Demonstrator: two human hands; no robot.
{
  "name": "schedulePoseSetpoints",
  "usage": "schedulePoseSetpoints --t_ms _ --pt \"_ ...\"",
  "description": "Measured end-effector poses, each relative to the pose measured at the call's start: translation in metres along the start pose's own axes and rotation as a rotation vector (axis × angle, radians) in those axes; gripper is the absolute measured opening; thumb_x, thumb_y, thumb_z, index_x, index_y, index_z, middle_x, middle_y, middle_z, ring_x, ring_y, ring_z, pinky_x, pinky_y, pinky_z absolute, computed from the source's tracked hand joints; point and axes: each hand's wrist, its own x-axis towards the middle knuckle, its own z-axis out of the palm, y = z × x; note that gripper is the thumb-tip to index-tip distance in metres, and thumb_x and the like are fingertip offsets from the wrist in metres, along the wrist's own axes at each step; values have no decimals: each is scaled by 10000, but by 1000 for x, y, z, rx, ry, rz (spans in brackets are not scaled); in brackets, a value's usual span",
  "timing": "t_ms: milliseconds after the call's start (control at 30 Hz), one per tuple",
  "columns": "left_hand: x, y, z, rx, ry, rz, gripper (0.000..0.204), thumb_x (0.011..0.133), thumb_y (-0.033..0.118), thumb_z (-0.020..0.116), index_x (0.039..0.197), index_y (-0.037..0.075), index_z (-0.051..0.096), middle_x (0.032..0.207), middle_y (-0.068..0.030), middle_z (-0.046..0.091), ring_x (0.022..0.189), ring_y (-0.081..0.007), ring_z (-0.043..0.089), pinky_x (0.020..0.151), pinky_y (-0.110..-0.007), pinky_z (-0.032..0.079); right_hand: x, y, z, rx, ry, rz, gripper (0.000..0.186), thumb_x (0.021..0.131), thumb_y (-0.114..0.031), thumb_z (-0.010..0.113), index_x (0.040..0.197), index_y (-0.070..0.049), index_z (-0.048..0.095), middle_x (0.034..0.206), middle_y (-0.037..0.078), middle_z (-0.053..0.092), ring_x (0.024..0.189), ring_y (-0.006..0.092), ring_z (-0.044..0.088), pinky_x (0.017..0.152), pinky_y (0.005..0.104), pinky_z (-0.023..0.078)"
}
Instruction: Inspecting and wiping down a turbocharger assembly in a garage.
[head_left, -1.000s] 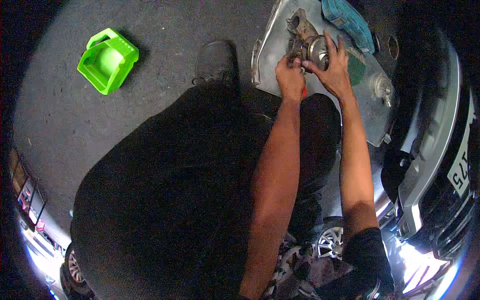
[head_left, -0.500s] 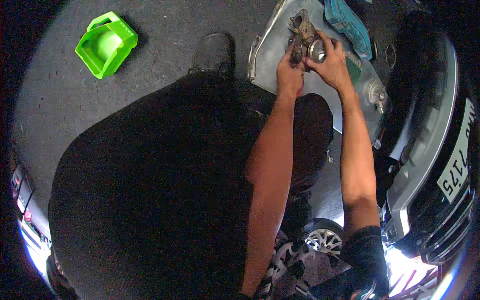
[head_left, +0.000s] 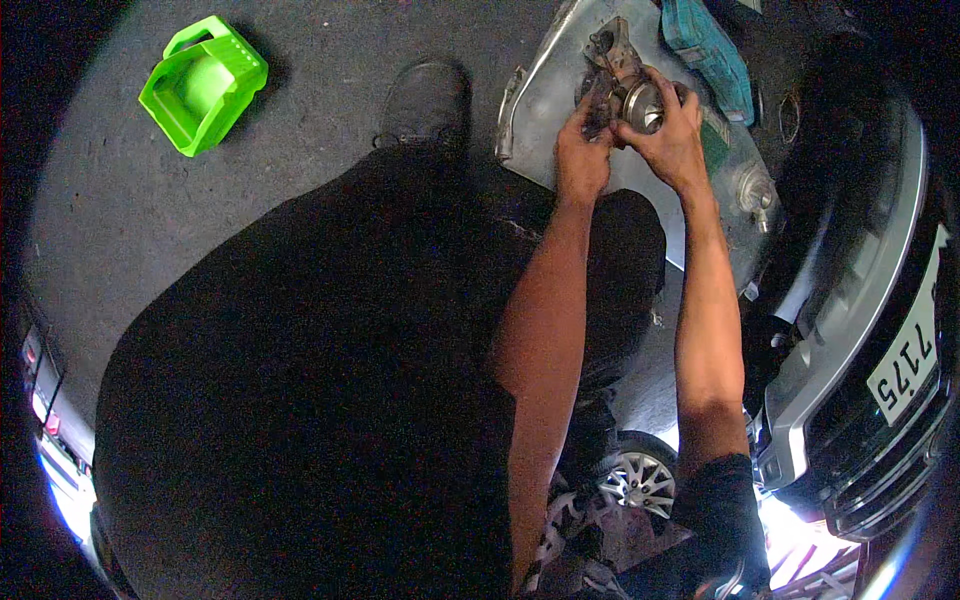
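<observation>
A grimy metal assembly point(head_left: 620, 55) with a shiny round silver housing point(head_left: 645, 100) lies over the upper part of a silver metal tank or plate point(head_left: 540, 120). My left hand point(head_left: 582, 150) is closed on the assembly's left side, its fingertips partly hidden by the dark part. My right hand point(head_left: 670, 140) curls round the silver housing, thumb near its lower left and fingers over its top. A second silver fitting point(head_left: 755, 195) sits on the plate at the right, below a dark green patch point(head_left: 716, 145). A blue cloth-like item point(head_left: 705, 55) lies at the plate's upper right.
A green plastic container point(head_left: 205, 90) stands on the dark floor point(head_left: 310, 110) at upper left. My shoe point(head_left: 425, 100) is left of the plate. A dark car bumper point(head_left: 860, 310) with a licence plate runs down the right side, and a wheel point(head_left: 640, 480) shows below.
My fingers have shifted on the assembly, the left ones reaching further up along it. The floor, container and bumper sit slightly differently in the picture as the view moved.
</observation>
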Motion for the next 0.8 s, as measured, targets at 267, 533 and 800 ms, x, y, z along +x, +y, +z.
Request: schedulePoseSetpoints --t_ms 267,533,800 --pt "-11 22 8 31 -46 -138 549 833 -64 628 1359 35 504 1173 -158 646 1066 -219 619 924 -340 479 -8 12 -3 -19 -17 68 812 664 -291 830 1385 -208 465 1248 229 456 1180 403 453 1027 449 388" --pt "-5 15 1 -17 -54 -27 535 825 -6 669 1339 36 526 1200 -161 641 1078 -241 619 934 -351 476 -2 9 -1 4 -23 73 792 669 -285 826 1374 -212 473 1253 194 489 1202 384 445 1031 446 383" --pt "1 4 7 51 15 -9 503 824 58 689 1301 -3 543 1147 -198 659 1055 -285 641 922 -376 483 1 9 -5 8 -67 68 844 653 -356 847 1390 -192 470 1289 194 485 1183 385 485 1015 447 406"
